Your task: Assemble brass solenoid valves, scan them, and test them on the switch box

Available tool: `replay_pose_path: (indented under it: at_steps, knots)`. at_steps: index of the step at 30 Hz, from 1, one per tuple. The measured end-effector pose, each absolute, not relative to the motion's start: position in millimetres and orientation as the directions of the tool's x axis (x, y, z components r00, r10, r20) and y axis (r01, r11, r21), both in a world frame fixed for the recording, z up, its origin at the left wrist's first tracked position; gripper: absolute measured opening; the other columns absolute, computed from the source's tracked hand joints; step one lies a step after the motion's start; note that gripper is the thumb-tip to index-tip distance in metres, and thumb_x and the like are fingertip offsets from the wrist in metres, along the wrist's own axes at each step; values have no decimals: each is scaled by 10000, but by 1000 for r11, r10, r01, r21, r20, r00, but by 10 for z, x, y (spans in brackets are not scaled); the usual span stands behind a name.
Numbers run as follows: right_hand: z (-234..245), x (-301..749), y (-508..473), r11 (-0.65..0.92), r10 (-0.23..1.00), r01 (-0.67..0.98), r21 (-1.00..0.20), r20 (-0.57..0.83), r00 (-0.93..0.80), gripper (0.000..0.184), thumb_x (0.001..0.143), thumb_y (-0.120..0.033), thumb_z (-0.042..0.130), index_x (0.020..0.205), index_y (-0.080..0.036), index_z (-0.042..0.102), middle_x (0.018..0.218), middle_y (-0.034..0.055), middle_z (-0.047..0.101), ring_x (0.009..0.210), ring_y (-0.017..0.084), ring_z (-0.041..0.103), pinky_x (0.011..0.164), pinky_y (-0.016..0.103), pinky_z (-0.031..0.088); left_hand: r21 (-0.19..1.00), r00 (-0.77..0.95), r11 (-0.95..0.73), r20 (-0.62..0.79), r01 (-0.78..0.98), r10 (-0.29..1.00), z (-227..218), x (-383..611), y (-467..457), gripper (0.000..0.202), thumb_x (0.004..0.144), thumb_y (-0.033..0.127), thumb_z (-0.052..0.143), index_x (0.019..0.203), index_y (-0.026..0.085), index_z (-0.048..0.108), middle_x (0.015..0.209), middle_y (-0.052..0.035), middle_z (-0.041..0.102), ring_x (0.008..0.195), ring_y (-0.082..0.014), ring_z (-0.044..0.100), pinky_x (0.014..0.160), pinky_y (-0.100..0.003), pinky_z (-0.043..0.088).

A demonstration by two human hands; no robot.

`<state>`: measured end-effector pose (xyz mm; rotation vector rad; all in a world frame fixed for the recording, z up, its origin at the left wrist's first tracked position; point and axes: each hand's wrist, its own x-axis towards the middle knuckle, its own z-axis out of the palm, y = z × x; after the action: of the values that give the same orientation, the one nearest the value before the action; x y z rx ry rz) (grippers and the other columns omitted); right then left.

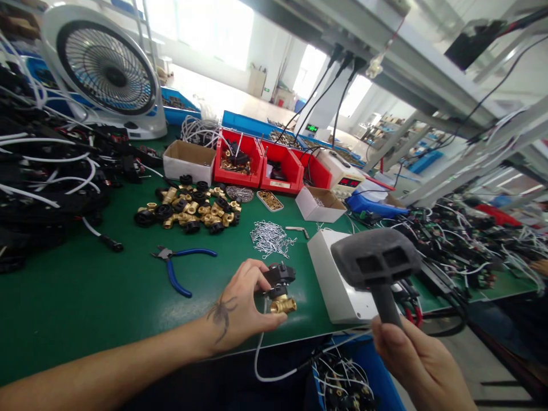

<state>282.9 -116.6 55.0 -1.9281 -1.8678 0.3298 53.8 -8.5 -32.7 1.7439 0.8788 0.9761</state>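
Note:
My left hand (pixel 242 305) is closed around a small valve (pixel 280 290) with a black housing on top and a brass body below. It holds the valve just above the front edge of the green bench, and a white cable (pixel 274 379) hangs below it. In my right hand (pixel 422 357) is the handle of a dark grey mallet (pixel 377 260), its head raised over a white box-shaped unit (pixel 338 279). Silver wire clips (pixel 272 238) lie heaped beyond the valve. Blue-handled cutters (pixel 173 265) rest to the left of my left hand.
Brass fittings with black caps (pixel 192 211) are piled behind the cutters. Red bins (pixel 240 162), a white carton (pixel 188 162) and a fan (pixel 107 74) stand farther back. Cabled black parts crowd both sides. A blue crate (pixel 381 377) sits below the bench edge.

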Motion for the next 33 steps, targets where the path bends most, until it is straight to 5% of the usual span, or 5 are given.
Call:
replay_pose_path:
  at_steps: [4,10,14,22,33]
  knots:
    - [552,2785,-1113,18,997,932,-361,-67,-45,432,936,-547,416,742,-219,620,561,8,644,480,186,617,474,259,462,939,435,-324,244,120,867,-338,534,-85,363,610,192,788,796,190,477,1116,-75,491,1096,-244,518,918,-416,483]
    - [578,2776,-1095,58,991,922,-382,136,-6,480,959,-547,350,707,-213,587,521,-3,605,427,158,580,435,235,441,930,431,-345,262,126,863,-344,548,-97,373,598,165,796,795,183,480,1115,-75,491,1086,-237,516,910,-408,488]
    - [455,2740,-1112,30,995,934,-356,-81,-63,451,940,-536,418,720,-202,628,512,-5,612,433,169,587,431,250,423,925,424,-366,293,100,857,-330,553,-101,357,611,176,789,796,184,483,1075,-62,510,1047,-220,530,863,-369,508]
    - [289,2491,-697,50,990,620,-783,-45,-137,492,812,-422,684,1245,-196,627,996,66,722,885,236,666,786,343,543,880,469,-426,292,209,834,-355,529,-132,360,644,228,764,931,208,549,1012,-47,582,963,-234,580,853,-397,518]
    - [264,2564,-482,77,928,567,-820,-150,-341,519,776,-368,754,1244,-191,617,1175,70,683,1058,246,628,951,395,485,932,521,-336,222,135,824,-346,518,-80,398,677,265,719,1062,243,619,1079,-23,662,1035,-244,612,968,-426,489]
